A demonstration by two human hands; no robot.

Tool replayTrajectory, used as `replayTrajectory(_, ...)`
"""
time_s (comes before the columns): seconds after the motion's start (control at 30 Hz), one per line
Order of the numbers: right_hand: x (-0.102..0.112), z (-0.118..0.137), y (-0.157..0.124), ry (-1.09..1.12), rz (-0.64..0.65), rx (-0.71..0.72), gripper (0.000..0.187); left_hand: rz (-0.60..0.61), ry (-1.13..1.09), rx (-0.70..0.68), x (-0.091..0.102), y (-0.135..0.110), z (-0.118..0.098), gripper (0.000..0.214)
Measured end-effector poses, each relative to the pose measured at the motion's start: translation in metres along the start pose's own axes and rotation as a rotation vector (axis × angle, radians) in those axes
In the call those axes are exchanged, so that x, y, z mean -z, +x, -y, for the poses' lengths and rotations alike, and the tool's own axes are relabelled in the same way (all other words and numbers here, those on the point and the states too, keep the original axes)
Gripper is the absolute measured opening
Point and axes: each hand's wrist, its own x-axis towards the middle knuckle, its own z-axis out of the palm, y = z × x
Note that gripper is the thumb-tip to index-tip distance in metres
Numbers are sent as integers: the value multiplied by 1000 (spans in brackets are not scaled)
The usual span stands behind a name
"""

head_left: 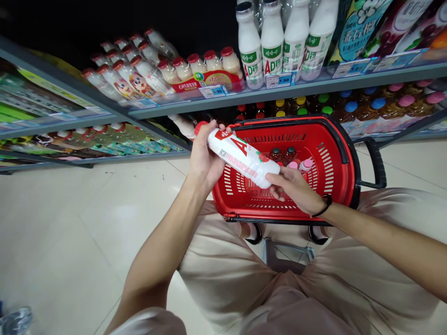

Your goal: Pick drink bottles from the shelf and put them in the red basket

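Observation:
A white drink bottle (240, 156) with a red cap and a strawberry on its label lies tilted across both hands, above the basket. Wrapped round its cap end is my left hand (206, 156). At the base, my right hand (293, 186) grips it between thumb and fingers; a dark band circles that wrist. Below is a red shopping basket (230, 200) with slotted walls and a black handle. Inside it lie several small bottles, among them dark-capped brown bottles (282, 154) and a pink-capped bottle (306, 165). The held bottle hides part of the basket's inside.
A grey shelf (244, 95) runs across the front. It carries white green-labelled bottles (249, 51), a red pack of small bottles (206, 72) and juice cartons (359, 30). Below stand bottles with coloured caps (379, 103). My knees flank the basket, and a stool (286, 265) is under me.

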Motion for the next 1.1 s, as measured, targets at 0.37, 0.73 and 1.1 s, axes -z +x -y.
replayTrajectory(0.37,-6,-3,2,9,71,-62,60,-8,115,-39,4,1,-1,18)
replayTrajectory(0.73,2,-7,-10,-28,33,6,57,169,224,-83,3,0,5,14)
replayTrajectory(1.1,25,-8,-2,6,218,-75,65,117,725,-440,22,28,16,56)
